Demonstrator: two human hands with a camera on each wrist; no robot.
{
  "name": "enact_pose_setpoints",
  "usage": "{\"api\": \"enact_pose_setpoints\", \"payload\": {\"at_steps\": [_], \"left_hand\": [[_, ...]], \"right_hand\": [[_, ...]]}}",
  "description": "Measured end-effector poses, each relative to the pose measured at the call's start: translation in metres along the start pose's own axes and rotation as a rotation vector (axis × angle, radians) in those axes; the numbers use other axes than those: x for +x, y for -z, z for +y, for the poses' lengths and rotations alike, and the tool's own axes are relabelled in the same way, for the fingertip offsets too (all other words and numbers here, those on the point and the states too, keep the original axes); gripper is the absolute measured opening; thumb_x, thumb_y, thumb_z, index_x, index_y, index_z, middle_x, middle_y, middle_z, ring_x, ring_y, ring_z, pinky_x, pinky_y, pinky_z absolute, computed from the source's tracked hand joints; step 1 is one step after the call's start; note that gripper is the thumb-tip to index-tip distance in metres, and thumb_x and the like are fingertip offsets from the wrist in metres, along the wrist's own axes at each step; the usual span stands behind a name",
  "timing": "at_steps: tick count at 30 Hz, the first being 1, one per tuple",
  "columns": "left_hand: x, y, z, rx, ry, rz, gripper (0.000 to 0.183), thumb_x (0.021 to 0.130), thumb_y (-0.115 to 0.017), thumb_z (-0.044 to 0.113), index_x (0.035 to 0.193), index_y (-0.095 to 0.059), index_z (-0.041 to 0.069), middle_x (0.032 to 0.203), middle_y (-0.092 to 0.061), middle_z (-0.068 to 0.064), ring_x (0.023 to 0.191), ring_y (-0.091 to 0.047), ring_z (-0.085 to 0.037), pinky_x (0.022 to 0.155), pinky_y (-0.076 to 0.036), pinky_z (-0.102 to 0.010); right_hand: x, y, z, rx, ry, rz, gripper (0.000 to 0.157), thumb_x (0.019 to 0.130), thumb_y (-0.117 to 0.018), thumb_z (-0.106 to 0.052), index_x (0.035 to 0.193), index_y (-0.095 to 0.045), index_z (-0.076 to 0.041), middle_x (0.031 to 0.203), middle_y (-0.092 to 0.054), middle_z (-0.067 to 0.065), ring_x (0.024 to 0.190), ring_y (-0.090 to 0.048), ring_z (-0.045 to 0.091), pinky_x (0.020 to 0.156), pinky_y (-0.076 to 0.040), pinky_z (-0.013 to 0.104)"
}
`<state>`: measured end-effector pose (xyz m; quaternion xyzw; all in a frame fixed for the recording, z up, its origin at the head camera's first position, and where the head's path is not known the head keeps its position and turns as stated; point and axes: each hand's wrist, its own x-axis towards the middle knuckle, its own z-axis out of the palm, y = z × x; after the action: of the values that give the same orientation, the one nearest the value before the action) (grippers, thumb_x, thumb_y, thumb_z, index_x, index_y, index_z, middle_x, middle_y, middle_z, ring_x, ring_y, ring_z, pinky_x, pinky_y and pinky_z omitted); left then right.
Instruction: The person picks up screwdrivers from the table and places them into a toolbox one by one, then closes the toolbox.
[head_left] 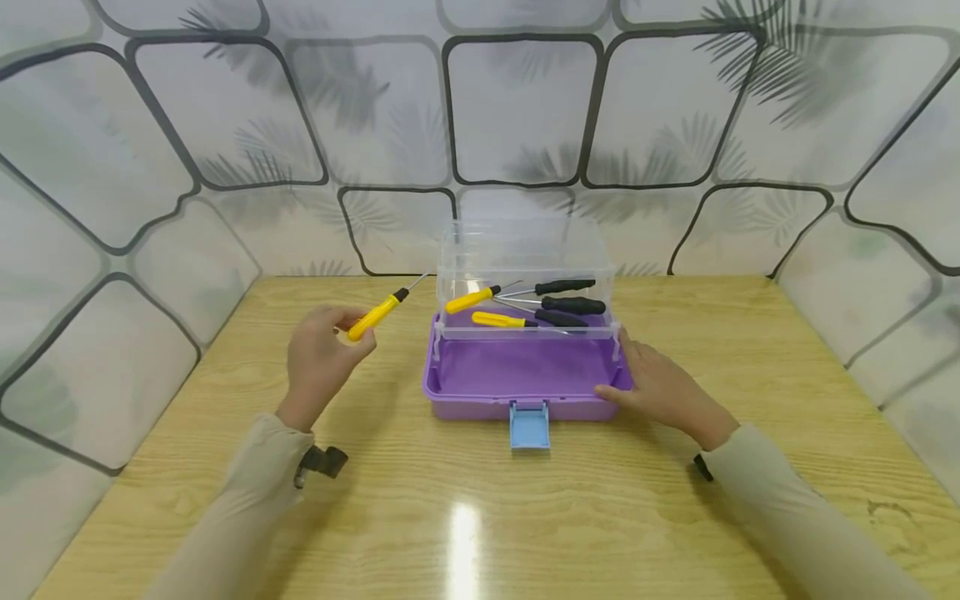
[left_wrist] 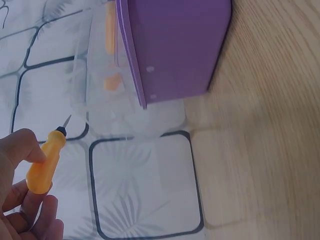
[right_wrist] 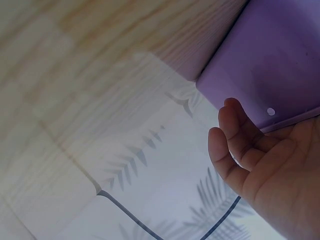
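Observation:
My left hand (head_left: 321, 358) pinches a yellow-handled screwdriver (head_left: 378, 316) between thumb and fingers, left of a purple toolbox (head_left: 480, 408). The screwdriver's thin shaft points up and right, towards the box; in the left wrist view, its yellow handle (left_wrist: 45, 167) shows between the fingers. At the toolbox's right end, my right hand (head_left: 667, 392) holds the side wall, thumb over the rim and fingers outside. The right wrist view shows loosely bent fingers (right_wrist: 235, 127) beside the purple wall. Two yellow-handled screwdrivers (head_left: 471, 300) and several black-handled ones (head_left: 573, 306) lie in a clear raised tray (head_left: 450, 332).
Behind the tray stands the toolbox's clear lid (head_left: 525, 237), raised. A blue latch (head_left: 529, 427) hangs down at the front. The box stands on a wood-grain table (head_left: 390, 517), with a patterned wall covering (head_left: 517, 108) close behind and at both sides.

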<state>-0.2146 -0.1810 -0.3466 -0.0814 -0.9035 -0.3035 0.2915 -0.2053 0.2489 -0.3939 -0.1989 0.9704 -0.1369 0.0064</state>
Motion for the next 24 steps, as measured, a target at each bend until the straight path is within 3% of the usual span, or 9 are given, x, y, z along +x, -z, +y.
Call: {"api": "enact_pose_setpoints", "payload": {"at_steps": [9, 24], "left_hand": [[0.005, -0.007, 0.009, -0.015, -0.036, -0.015, 0.02, 0.074, -0.07, 0.009, 0.092, -0.072, 0.002, 0.081, -0.066, -0.013, 0.073, -0.06, -0.029, 0.056, -0.04, -0.027], [0.002, 0.0, 0.016, -0.025, -0.033, 0.024, 0.017, 0.075, -0.069, 0.009, 0.088, -0.071, -0.001, 0.083, -0.066, -0.013, 0.074, -0.061, -0.03, 0.059, -0.044, -0.032]], "right_hand": [[0.001, -0.001, 0.001, 0.015, -0.006, 0.0, 0.102, 0.087, -0.055, -0.055, 0.145, -0.006, 0.013, 0.139, -0.038, 0.035, 0.128, -0.039, 0.047, 0.106, -0.034, 0.055], [0.001, -0.001, 0.002, 0.015, -0.007, -0.002, 0.103, 0.087, -0.056, -0.055, 0.145, -0.006, 0.012, 0.14, -0.037, 0.036, 0.128, -0.038, 0.047, 0.106, -0.035, 0.056]]}}
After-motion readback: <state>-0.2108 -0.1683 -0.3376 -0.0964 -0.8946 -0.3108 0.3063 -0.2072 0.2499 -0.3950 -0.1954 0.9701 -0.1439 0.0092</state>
